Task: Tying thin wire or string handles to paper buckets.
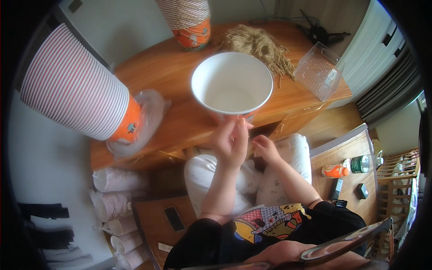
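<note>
A large white-lined paper bucket [232, 85] stands upright on the wooden table, its open mouth facing me and nothing visible inside. Just before its front wall, my left hand [230, 141] is raised with thumb and fingertips pinched together. Whatever it pinches is too small to make out. Lower and to the right, over my lap, my right hand [266, 150] has its fingers curled in; what they hold, if anything, cannot be seen. Beyond the bucket lies a tangled heap of beige string [254, 42].
A tall stack of paper buckets [74, 85] leans at the left in a plastic bag [152, 112]; another stack [191, 27] stands at the back. On the table's right are a clear plastic basket [318, 72] and a black router [318, 32]. Wrapped bucket stacks [119, 180] lie lower left.
</note>
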{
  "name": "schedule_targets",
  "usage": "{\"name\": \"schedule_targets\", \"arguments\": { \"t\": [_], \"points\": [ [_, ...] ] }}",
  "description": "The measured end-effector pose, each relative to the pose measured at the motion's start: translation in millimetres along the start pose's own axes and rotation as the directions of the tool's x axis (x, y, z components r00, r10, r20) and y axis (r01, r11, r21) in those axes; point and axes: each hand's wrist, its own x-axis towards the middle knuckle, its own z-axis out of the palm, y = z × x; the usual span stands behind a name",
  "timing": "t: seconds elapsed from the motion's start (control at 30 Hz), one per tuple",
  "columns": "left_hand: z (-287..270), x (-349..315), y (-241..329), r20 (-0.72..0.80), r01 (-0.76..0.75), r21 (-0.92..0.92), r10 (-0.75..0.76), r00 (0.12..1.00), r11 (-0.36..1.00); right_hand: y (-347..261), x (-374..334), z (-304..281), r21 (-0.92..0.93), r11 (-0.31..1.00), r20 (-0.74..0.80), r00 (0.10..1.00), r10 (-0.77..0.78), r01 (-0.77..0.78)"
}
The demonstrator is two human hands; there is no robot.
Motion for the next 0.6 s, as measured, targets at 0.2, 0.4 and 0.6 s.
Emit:
{"name": "schedule_targets", "arguments": {
  "t": [0.2, 0.4, 0.6],
  "points": [
    [3, -3, -6, 0.014, -0.005, -0.015, 0.006, 1.0, 1.0, 10, 12, 5, 0.055, 0.998, 0.041, 0.999, -0.001, -0.001],
    [0, -3, -5, 0.03, 0.087, -0.052, -0.085, 0.996, 0.995, 11, 12, 8, 0.077, 0.997, 0.051, 0.999, -0.012, 0.008],
    [-2, 8, 12, 0.101, 0.249, 0.104, -0.259, 0.961, 0.963, -12, -1, 8, -0.011, 0.992, -0.023, 0.992, -0.122, 0.122]
  ]
}}
